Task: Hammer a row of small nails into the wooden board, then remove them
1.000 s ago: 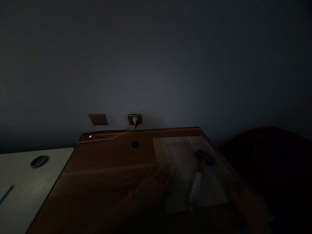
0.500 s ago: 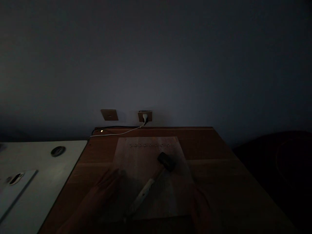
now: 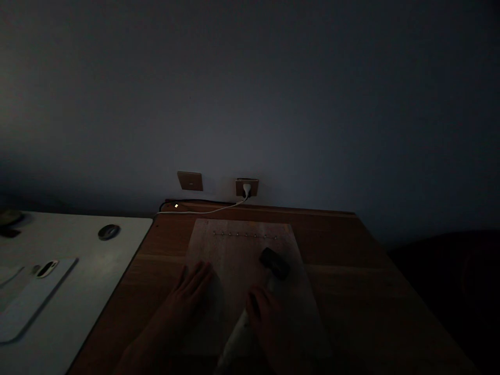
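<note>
In the dim head view a pale wooden board [image 3: 234, 260] lies on the brown wooden table. A row of several small nails [image 3: 246, 235] runs across its far end. The mallet [image 3: 274, 263], with a black head and a pale handle, lies slantwise on the board, its head away from me. My right hand [image 3: 269, 323] is over the middle of the handle with curled fingers closed around it, hiding part of it. Flat on the board's left side rests my left hand [image 3: 191, 291], fingers stretched out and holding nothing.
On the left stands a white table [image 3: 117, 260] with a dark round object [image 3: 109, 232] and a flat pale panel [image 3: 35, 302]. A white plug [image 3: 246, 190] sits in the wall socket, its cable running along the table's back edge. A dark shape [image 3: 449, 271] stands at right.
My right hand has moved left from the board's right edge onto the mallet's handle. My left hand has shifted slightly and lies flat. The whole view has swung a little left.
</note>
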A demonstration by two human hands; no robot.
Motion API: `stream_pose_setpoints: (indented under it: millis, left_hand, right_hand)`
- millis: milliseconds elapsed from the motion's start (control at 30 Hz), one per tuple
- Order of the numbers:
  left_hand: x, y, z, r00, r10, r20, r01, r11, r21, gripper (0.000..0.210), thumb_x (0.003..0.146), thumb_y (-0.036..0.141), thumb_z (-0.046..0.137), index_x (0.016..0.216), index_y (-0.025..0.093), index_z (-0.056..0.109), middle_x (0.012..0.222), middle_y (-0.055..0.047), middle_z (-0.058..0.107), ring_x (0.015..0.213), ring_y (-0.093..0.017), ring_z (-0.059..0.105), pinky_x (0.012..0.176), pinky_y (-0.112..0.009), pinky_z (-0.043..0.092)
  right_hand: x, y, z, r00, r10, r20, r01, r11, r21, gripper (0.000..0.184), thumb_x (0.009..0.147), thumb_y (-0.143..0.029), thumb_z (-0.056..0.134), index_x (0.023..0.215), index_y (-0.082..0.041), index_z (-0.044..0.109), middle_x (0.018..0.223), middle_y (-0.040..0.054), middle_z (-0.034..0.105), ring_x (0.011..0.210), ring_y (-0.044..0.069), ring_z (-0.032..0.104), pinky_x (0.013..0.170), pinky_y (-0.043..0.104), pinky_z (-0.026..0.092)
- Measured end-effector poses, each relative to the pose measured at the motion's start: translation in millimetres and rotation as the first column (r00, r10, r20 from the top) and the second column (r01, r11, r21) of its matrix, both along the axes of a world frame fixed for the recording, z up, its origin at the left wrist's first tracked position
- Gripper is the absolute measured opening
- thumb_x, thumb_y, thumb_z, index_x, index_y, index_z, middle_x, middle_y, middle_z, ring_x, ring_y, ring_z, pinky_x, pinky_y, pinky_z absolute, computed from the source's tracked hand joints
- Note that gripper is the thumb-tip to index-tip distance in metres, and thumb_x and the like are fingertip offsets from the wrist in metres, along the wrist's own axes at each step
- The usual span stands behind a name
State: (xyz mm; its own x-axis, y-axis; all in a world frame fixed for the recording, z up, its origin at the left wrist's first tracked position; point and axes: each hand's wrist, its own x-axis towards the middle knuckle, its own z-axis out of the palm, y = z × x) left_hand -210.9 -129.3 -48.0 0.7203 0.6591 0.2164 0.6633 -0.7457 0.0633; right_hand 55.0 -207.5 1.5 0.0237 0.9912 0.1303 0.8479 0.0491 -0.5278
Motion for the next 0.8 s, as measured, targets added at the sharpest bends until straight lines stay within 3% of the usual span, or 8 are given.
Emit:
stream_pose_setpoints:
  millis: [133, 300, 433, 533, 600, 800]
  left_hand:
    - [-3.3, 2.3, -3.5, 1.0, -0.019, -0.008, 0.018, 0.998, -0.052, 0.059, 0.106, 0.034, 0.04, 0.162, 0.024, 0.026, 0.162, -0.013, 0.038, 0.151, -0.031, 0.033, 0.122, -0.059, 0.029]
    - [-0.7, 4.1, 7.4, 0.999, 0.017, -0.042, -0.024, 0.986, -0.165, 0.055, 0.103, 0.026, 0.041, 0.158, 0.026, 0.035, 0.161, -0.011, 0.039, 0.151, -0.029, 0.034, 0.122, -0.055, 0.03]
    - [11.6, 15.0, 39.0, 0.997, 0.052, -0.063, -0.069, 0.953, -0.297, 0.051, 0.1, 0.02, 0.045, 0.152, 0.022, 0.046, 0.154, -0.012, 0.051, 0.143, -0.029, 0.047, 0.116, -0.051, 0.04]
    - [27.4, 29.8, 69.8, 0.987, 0.119, -0.109, -0.154, 0.89, -0.43, 0.054, 0.1, 0.027, 0.05, 0.153, 0.02, 0.044, 0.139, -0.016, 0.063, 0.119, -0.03, 0.066, 0.098, -0.043, 0.055]
    - [37.3, 40.5, 86.4, 0.981, 0.15, -0.123, -0.191, 0.857, -0.478, 0.055, 0.101, 0.033, 0.051, 0.154, 0.022, 0.042, 0.131, -0.015, 0.069, 0.109, -0.029, 0.071, 0.089, -0.04, 0.056]
    - [50.5, 76.2, 113.8, 0.991, 0.107, -0.076, -0.131, 0.872, -0.472, 0.05, 0.102, 0.042, 0.05, 0.149, 0.025, 0.049, 0.131, -0.015, 0.068, 0.111, -0.03, 0.07, 0.091, -0.039, 0.055]
  right_hand:
    - [33.8, -8.6, -3.9, 0.995, -0.095, 0.005, 0.095, 0.995, 0.009, 0.025, 0.1, -0.033, 0.05, 0.108, -0.029, 0.074, 0.116, 0.0075, 0.076, 0.102, 0.026, 0.073, 0.085, 0.036, 0.059]
    - [67.6, -10.8, -16.4, 0.989, -0.125, 0.076, 0.119, 0.99, 0.082, 0.031, 0.101, -0.025, 0.044, 0.109, -0.025, 0.074, 0.114, 0.0107, 0.076, 0.105, 0.026, 0.072, 0.088, 0.04, 0.058]
    - [60.3, -5.7, -13.8, 0.992, -0.087, 0.087, 0.075, 0.988, 0.132, 0.03, 0.102, -0.027, 0.043, 0.108, -0.025, 0.073, 0.114, 0.0099, 0.075, 0.102, 0.024, 0.073, 0.082, 0.036, 0.059]
    - [44.2, 1.0, -7.8, 0.995, -0.075, 0.072, 0.065, 0.988, 0.138, 0.027, 0.102, -0.032, 0.046, 0.103, -0.025, 0.073, 0.107, 0.008, 0.076, 0.092, 0.022, 0.075, 0.079, 0.032, 0.06]
    - [38.3, 3.2, -6.9, 0.991, -0.066, 0.115, 0.053, 0.993, 0.11, 0.024, 0.101, -0.033, 0.05, 0.1, -0.025, 0.073, 0.105, 0.0076, 0.077, 0.087, 0.021, 0.075, 0.077, 0.031, 0.059]
    - [47.1, -5.2, -13.9, 0.972, -0.1, 0.213, 0.087, 0.994, 0.068, 0.025, 0.097, -0.025, 0.05, 0.098, -0.026, 0.074, 0.104, 0.0081, 0.078, 0.086, 0.022, 0.075, 0.075, 0.032, 0.057]
